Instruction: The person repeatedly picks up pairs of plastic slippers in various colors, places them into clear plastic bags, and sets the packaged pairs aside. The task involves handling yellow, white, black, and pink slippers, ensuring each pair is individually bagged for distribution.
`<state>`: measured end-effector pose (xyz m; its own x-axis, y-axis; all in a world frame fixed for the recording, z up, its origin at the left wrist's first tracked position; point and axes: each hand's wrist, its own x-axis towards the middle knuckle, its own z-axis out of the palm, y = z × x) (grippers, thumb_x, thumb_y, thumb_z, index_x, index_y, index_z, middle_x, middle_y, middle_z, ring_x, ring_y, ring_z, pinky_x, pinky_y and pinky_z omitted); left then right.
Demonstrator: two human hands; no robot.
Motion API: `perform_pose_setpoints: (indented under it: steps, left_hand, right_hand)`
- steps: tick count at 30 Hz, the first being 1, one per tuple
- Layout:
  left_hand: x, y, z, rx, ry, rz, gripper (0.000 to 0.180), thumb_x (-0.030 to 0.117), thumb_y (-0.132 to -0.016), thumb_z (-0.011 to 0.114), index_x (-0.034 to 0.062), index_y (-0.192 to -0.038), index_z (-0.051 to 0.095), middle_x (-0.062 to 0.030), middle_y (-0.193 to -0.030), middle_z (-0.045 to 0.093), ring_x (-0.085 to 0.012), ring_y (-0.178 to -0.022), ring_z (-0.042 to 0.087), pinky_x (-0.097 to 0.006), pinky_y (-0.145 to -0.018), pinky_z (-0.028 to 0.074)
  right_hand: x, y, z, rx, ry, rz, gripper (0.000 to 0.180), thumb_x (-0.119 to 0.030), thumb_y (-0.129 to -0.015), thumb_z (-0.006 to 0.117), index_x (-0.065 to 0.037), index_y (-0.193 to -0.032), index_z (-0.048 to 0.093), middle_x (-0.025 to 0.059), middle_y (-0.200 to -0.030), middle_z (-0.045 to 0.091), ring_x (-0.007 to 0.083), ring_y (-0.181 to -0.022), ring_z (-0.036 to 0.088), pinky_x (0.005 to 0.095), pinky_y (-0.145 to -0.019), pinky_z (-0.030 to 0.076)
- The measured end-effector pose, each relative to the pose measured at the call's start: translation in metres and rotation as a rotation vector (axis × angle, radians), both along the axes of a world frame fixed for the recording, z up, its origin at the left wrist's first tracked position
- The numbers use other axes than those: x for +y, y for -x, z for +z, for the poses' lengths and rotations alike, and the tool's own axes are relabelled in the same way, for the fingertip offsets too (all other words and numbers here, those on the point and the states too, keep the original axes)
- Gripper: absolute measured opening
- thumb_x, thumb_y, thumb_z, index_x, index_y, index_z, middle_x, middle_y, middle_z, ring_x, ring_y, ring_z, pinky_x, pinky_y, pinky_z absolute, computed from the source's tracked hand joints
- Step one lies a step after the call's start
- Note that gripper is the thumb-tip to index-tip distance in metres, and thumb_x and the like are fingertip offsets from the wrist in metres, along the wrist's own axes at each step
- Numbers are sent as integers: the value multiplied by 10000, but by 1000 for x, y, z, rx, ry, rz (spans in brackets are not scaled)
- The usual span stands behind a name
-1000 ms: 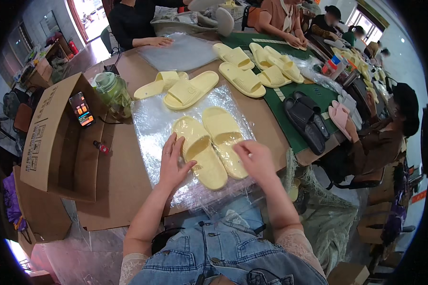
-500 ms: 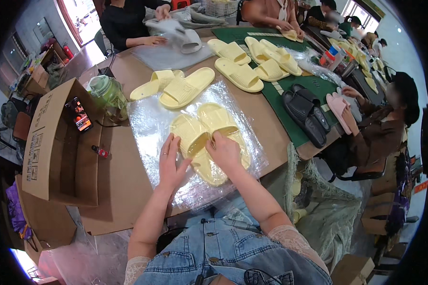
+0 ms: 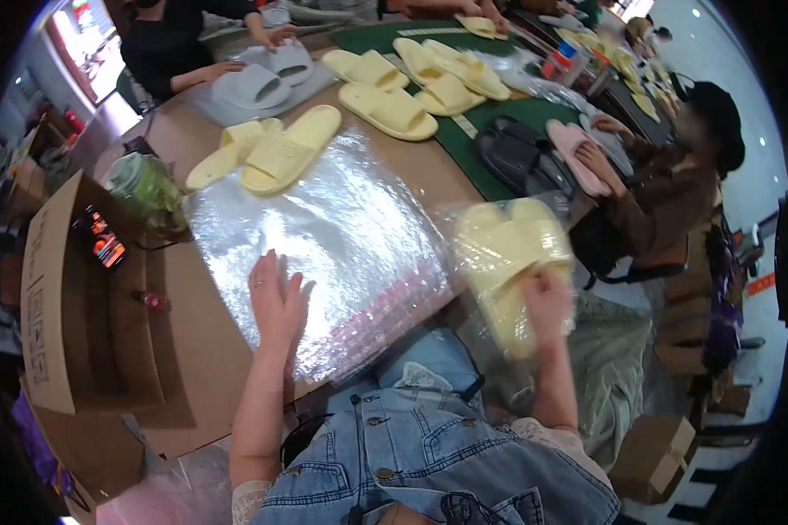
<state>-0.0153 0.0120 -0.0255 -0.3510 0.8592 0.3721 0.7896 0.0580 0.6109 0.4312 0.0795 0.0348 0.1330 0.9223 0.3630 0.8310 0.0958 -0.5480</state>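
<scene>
A pair of pale yellow slippers [image 3: 510, 254] in a clear plastic bag hangs beyond the table's right front edge. My right hand [image 3: 547, 302] is closed on the pair near the straps; the bag's lower end is blurred. On the table, my left hand [image 3: 276, 302] lies with fingers stretched over a stack of clear plastic bags [image 3: 350, 236], holding nothing. Past the stack's far left corner rest two loose yellow slippers [image 3: 293, 149], one partly overlapping the other.
An open cardboard box [image 3: 57, 297] holding a lit phone [image 3: 105, 236] stands at left beside a green-tinted jar [image 3: 144, 188]. Several yellow slippers [image 3: 385, 109] and black slippers [image 3: 521, 153] lie farther back. A co-worker at right handles a pink slipper [image 3: 578, 157]; another sits behind grey slippers [image 3: 252, 86].
My right hand has carried the bagged slippers off the stack to the right. My left hand has let go of them and rests on the bags. The view has shifted.
</scene>
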Motion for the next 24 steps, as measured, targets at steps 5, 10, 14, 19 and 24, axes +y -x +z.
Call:
perform_pose_setpoints:
  steps: [5, 10, 14, 19, 24]
  left_hand:
    - [1, 1, 4, 11, 19, -51, 628, 238, -892, 684, -49, -1408, 469, -270, -1362, 531, -417, -1322, 426, -480, -1117, 338]
    - [0, 0, 7, -26, 82, -35, 666, 257, -889, 703, -26, -1435, 446, -262, -1403, 509, -412, -1362, 398, -476, -1139, 324]
    - [0, 0, 5, 7, 81, -33, 665, 252, -891, 700, -14, -1443, 441, -255, -1420, 498, -407, -1377, 385, -478, -1143, 320]
    - [-1, 1, 5, 17, 82, -26, 678, 237, -879, 709, -33, -1438, 437, -253, -1414, 500, -407, -1362, 397, -476, -1139, 320]
    - [1, -4, 11, 3, 59, -48, 682, 236, -863, 725, -37, -1423, 448, -254, -1400, 507, -416, -1338, 411, -487, -1136, 315]
  right_hand:
    - [-18, -148, 39, -510, 132, -475, 272, -301, -800, 667, -32, -835, 683, 198, -784, 677, 411, -765, 659, 507, -703, 503]
    - [-46, -201, -32, -570, 634, -362, 377, -377, -699, 718, -36, -857, 744, 193, -889, 726, 390, -866, 694, 485, -790, 543]
    - [-46, -163, -107, -481, 910, -131, 468, -449, -695, 717, -27, -891, 763, 210, -969, 731, 361, -956, 704, 450, -868, 556]
    - [-7, -137, -174, -592, 749, -195, 433, -435, -775, 712, -70, -1004, 758, 187, -971, 733, 364, -909, 708, 457, -815, 563]
    - [39, -143, -182, -221, 224, -398, 271, -309, -889, 650, -65, -975, 728, 159, -864, 717, 349, -823, 700, 466, -737, 538]
